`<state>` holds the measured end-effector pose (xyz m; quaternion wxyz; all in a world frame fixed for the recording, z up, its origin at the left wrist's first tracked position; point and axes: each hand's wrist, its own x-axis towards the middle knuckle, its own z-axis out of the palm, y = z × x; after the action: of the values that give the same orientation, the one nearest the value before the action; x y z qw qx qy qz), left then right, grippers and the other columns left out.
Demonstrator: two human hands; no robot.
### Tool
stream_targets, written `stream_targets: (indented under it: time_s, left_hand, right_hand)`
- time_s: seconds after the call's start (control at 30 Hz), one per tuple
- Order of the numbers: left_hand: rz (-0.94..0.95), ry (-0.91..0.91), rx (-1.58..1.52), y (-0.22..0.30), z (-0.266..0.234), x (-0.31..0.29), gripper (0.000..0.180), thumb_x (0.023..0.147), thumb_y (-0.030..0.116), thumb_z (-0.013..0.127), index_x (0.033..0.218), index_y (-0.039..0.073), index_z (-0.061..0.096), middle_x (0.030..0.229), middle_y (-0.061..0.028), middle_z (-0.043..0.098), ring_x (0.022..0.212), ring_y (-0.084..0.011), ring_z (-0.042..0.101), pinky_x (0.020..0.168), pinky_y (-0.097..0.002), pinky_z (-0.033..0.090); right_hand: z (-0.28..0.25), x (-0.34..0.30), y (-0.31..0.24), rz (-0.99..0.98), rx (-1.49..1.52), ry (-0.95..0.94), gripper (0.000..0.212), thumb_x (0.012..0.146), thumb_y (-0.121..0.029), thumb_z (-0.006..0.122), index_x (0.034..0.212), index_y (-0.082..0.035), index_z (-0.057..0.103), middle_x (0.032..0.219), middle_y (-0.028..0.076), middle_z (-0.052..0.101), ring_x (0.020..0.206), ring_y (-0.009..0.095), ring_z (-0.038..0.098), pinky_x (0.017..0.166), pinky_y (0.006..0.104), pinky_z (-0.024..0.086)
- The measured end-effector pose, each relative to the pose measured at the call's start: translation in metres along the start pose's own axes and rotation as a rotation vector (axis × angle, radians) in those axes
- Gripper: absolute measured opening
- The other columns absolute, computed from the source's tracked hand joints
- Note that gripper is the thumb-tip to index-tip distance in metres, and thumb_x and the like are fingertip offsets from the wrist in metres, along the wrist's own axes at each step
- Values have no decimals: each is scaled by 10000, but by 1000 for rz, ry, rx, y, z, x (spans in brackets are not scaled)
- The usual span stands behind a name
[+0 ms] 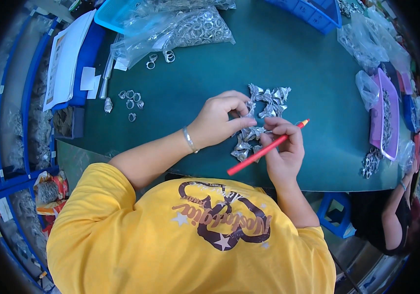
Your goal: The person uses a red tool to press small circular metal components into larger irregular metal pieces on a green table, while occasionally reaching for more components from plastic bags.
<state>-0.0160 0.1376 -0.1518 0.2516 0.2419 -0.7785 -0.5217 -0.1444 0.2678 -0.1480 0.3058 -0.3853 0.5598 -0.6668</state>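
Note:
My left hand (221, 119) is closed, thumb and fingers pinching a silver metal piece (250, 109), partly hidden by the fingers. My right hand (285, 154) grips a red pencil (258, 155) that lies slantwise across the palm, its yellowish end up by the index finger. The right fingertips are close to the metal pieces, and whether they touch one I cannot tell. Jagged silver castings (272, 100) sit in a cluster just beyond both hands. More of the same castings (241, 148) lie between the hands, nearer to me.
Several silver rings (130, 98) rest on the green table (180, 78) to the left, beside a ring mandrel (106, 81). Bags of rings (202, 29) and a light-blue basket (117, 17) are at the back. A purple basket (377, 122) stands right, near another person's arm (393, 220).

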Motion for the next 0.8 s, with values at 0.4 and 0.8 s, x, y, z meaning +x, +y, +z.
stream_targets:
  time_s: [0.4, 0.8]
  left_hand:
    - [-192, -24, -617, 24, -2, -34, 388, 746, -116, 650, 1098, -12, 527, 1156, -131, 517, 924, -147, 591, 762, -262, 520]
    - [-215, -39, -402, 24, 3, -42, 387, 703, -58, 732, 1043, 2, 558, 987, -73, 578, 846, -109, 584, 707, -218, 496]
  right_hand:
    - [5, -4, -8, -13, -13, -111, 235, 772, 77, 650, 927, -12, 496, 963, 137, 624, 852, 156, 608, 736, 252, 499]
    - [0, -13, -19, -387, -86, -100, 121, 837, -5, 546, 950, -8, 503, 784, 115, 618, 704, 201, 584, 680, 308, 444]
